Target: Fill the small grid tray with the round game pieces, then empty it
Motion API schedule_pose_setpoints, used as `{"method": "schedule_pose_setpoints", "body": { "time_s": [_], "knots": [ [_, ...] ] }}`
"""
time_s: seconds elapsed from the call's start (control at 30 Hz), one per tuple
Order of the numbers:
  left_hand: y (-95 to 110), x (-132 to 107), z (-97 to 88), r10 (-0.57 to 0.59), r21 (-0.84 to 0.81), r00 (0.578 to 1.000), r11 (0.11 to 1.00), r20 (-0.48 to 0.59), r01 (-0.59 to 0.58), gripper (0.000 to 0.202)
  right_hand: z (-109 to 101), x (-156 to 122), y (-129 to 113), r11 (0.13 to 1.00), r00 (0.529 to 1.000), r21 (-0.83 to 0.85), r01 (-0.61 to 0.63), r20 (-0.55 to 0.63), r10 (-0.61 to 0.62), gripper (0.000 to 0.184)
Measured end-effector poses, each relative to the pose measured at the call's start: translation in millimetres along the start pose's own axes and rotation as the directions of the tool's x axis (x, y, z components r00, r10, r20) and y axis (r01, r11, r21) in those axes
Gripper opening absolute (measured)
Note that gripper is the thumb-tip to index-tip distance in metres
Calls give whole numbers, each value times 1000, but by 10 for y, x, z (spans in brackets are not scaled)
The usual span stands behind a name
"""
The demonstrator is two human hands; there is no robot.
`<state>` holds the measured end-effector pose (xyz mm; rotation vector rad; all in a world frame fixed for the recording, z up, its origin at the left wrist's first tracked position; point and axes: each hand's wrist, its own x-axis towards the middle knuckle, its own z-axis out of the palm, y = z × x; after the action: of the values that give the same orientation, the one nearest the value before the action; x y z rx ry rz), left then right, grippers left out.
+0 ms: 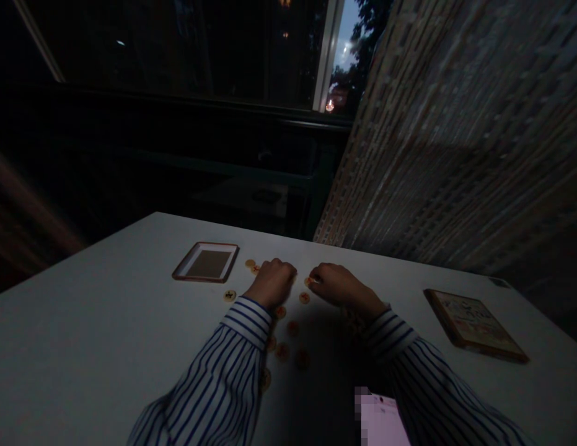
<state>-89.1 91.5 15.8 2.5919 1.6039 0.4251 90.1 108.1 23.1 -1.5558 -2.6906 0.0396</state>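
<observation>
Where windows (176, 49) darken, white table (93, 328), scattered tokens (282, 352)

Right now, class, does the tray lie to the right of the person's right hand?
No, the tray lies to the left of the left hand, with the right hand farther right.

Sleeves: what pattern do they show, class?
Dark blue stripes on white sleeves, seen in the head view.
</observation>
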Motion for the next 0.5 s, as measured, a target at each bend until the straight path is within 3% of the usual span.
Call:
{"method": "schedule_pose_setpoints", "body": {
  "time_s": [0.23,0.5],
  "knots": [
    [2,-3,72,70,61,998,996,9,-70,25,20,6,15,1000,1000,2,-9,10,9,30],
    [-35,18,90,61,-10,998,998,17,-61,26,-42,0,-24,1000,1000,14,-18,-16,19,38]
  ]
}}
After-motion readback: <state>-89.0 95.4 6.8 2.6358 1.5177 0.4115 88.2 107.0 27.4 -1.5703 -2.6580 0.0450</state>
